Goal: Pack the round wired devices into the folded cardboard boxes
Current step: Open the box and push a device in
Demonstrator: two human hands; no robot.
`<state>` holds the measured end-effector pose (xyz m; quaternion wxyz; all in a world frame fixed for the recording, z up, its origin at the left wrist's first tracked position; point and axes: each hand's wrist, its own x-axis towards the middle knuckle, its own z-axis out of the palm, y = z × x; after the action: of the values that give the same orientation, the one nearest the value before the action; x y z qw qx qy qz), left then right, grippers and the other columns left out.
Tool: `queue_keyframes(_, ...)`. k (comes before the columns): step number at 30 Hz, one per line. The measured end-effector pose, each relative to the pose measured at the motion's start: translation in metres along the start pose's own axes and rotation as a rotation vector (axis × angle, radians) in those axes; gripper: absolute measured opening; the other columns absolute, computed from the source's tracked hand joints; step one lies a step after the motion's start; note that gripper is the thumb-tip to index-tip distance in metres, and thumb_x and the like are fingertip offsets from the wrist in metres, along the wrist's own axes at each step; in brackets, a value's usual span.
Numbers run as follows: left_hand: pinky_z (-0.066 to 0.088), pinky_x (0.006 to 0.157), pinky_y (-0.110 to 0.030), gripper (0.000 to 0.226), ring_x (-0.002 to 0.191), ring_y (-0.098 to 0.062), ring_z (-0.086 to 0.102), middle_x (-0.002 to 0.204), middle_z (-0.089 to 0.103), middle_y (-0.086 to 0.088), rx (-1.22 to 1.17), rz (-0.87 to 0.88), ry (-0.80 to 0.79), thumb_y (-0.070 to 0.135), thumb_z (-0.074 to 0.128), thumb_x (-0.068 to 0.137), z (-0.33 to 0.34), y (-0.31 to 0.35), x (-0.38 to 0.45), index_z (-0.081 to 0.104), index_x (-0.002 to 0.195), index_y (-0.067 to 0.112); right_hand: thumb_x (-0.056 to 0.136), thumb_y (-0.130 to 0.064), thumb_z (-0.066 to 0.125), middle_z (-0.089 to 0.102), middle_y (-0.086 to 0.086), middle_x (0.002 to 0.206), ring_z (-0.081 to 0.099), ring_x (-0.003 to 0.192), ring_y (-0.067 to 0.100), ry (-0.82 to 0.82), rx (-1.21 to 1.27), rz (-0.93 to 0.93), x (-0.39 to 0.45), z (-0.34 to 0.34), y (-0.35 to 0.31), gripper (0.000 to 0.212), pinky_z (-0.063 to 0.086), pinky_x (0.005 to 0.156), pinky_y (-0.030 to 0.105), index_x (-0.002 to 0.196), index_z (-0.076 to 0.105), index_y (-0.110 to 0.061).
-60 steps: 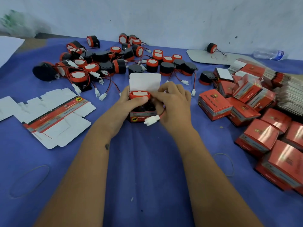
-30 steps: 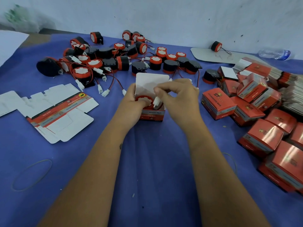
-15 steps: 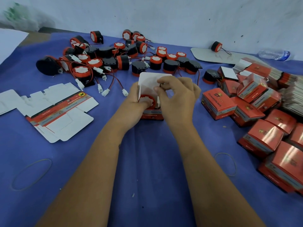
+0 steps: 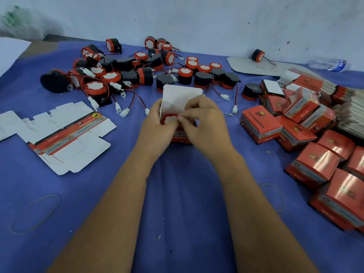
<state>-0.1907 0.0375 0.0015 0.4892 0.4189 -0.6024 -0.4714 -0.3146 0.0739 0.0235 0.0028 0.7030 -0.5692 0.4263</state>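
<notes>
An open red cardboard box (image 4: 180, 139) stands on the blue cloth at centre, its white lid flap (image 4: 181, 95) upright behind. A round red-and-black wired device (image 4: 168, 118) sits inside, its white top showing. My left hand (image 4: 155, 129) grips the box's left side. My right hand (image 4: 204, 125) has its fingers curled over the box opening, pinching something small at the device's edge; what it pinches is hidden. A heap of loose round devices (image 4: 137, 69) with red wires and white plugs lies behind.
An unfolded flat box (image 4: 65, 134) lies at the left. Several closed red boxes (image 4: 315, 138) pile up on the right, with stacked flat cartons (image 4: 350, 107) behind them. Rubber bands (image 4: 35, 213) lie near the front. A water bottle (image 4: 327, 65) rests by the wall.
The white plug and wire that my right hand held above the box have gone down inside it. My right hand's fingers have lowered onto the opening. The left hand kept its grip.
</notes>
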Motion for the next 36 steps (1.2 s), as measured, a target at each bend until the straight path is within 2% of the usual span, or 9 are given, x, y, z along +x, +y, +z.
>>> queue_keyframes(5, 0.057, 0.083, -0.038, 0.040, 0.099, -0.025, 0.071, 0.108, 0.074, -0.009, -0.397, -0.164, -0.073, 0.023, 0.037, 0.098, -0.014, 0.006, 0.003, 0.073, 0.112, 0.016, 0.100, -0.021, 0.049, 0.072, 0.001, 0.094, 0.063, 0.099, 0.013, -0.094, 0.481, 0.289, -0.005, 0.000, -0.002, 0.035, 0.051, 0.090, 0.028, 0.130, 0.056, -0.037)
queue_keyframes(9, 0.054, 0.083, -0.030, 0.031, 0.098, -0.012, 0.068, 0.105, 0.073, 0.007, -0.095, -0.074, -0.024, 0.006, 0.049, 0.096, -0.012, 0.000, 0.006, 0.063, 0.112, 0.029, 0.088, 0.002, 0.059, 0.062, -0.003, 0.100, 0.056, 0.095, 0.000, 0.061, 0.386, 0.302, -0.005, 0.010, -0.004, 0.040, 0.046, 0.084, 0.018, 0.119, 0.047, -0.020)
queue_keyframes(12, 0.052, 0.072, -0.020, 0.043, 0.089, 0.000, 0.066, 0.100, 0.071, 0.014, -0.031, 0.011, 0.025, -0.003, 0.054, 0.091, -0.007, -0.002, 0.006, 0.056, 0.101, 0.039, 0.078, -0.007, 0.074, 0.039, -0.003, 0.121, 0.042, 0.114, 0.012, 0.256, 0.265, 0.405, -0.005, 0.017, -0.004, 0.059, 0.037, 0.099, 0.026, 0.127, 0.042, -0.017)
queue_keyframes(17, 0.052, 0.081, -0.021, 0.036, 0.103, -0.005, 0.062, 0.102, 0.067, 0.012, 0.243, 0.180, 0.067, -0.003, 0.063, 0.086, -0.022, 0.001, -0.003, 0.067, 0.083, 0.033, 0.087, 0.011, 0.050, 0.065, -0.005, 0.109, 0.060, 0.104, 0.008, -0.040, 0.529, 0.450, -0.007, 0.001, 0.006, 0.035, 0.049, 0.088, 0.024, 0.108, 0.071, -0.007)
queue_keyframes(20, 0.044, 0.095, -0.013, 0.030, 0.125, -0.001, 0.052, 0.132, 0.061, 0.004, 0.387, -0.017, -0.256, 0.008, 0.055, 0.097, -0.042, 0.001, 0.020, 0.067, 0.123, 0.017, 0.087, 0.003, 0.041, 0.070, -0.015, 0.110, 0.058, 0.113, 0.001, -0.221, 0.708, 0.537, -0.005, -0.013, 0.018, 0.041, 0.047, 0.093, 0.017, 0.105, 0.075, -0.012)
queue_keyframes(23, 0.024, 0.116, -0.022, 0.054, 0.146, -0.013, 0.028, 0.159, 0.031, -0.001, 0.427, -0.127, -0.529, 0.025, 0.049, 0.101, -0.061, -0.005, 0.026, 0.030, 0.152, 0.017, 0.092, -0.026, 0.062, 0.064, -0.032, 0.114, 0.048, 0.126, -0.003, -0.384, 0.668, 0.537, -0.006, -0.020, 0.025, 0.024, 0.043, 0.095, 0.015, 0.113, 0.071, -0.032)
queue_keyframes(26, 0.029, 0.097, -0.001, 0.046, 0.130, 0.012, 0.035, 0.141, 0.042, 0.030, 0.516, 0.078, -0.290, 0.030, 0.066, 0.092, -0.051, 0.005, 0.006, 0.055, 0.137, 0.032, 0.084, -0.022, 0.075, 0.054, -0.016, 0.138, 0.045, 0.129, -0.005, -0.365, 0.511, 0.374, -0.012, -0.014, 0.026, 0.045, 0.039, 0.109, 0.025, 0.127, 0.064, -0.023)
queue_keyframes(28, 0.023, 0.090, 0.008, 0.048, 0.126, 0.012, 0.037, 0.138, 0.045, 0.029, 0.548, 0.198, -0.229, 0.026, 0.073, 0.087, -0.052, 0.002, -0.004, 0.059, 0.132, 0.032, 0.082, -0.024, 0.077, 0.055, -0.014, 0.138, 0.046, 0.127, -0.006, -0.289, 0.422, 0.332, -0.013, -0.008, 0.025, 0.048, 0.037, 0.110, 0.022, 0.128, 0.064, -0.024)
queue_keyframes(36, 0.042, 0.088, -0.003, 0.023, 0.112, 0.004, 0.057, 0.118, 0.061, 0.020, 0.373, 0.221, -0.065, 0.022, 0.062, 0.096, -0.035, 0.003, 0.001, 0.067, 0.114, 0.036, 0.092, -0.032, 0.065, 0.060, -0.009, 0.134, 0.050, 0.123, -0.001, -0.169, 0.305, 0.284, -0.010, -0.001, 0.022, 0.034, 0.041, 0.105, 0.020, 0.125, 0.065, -0.024)
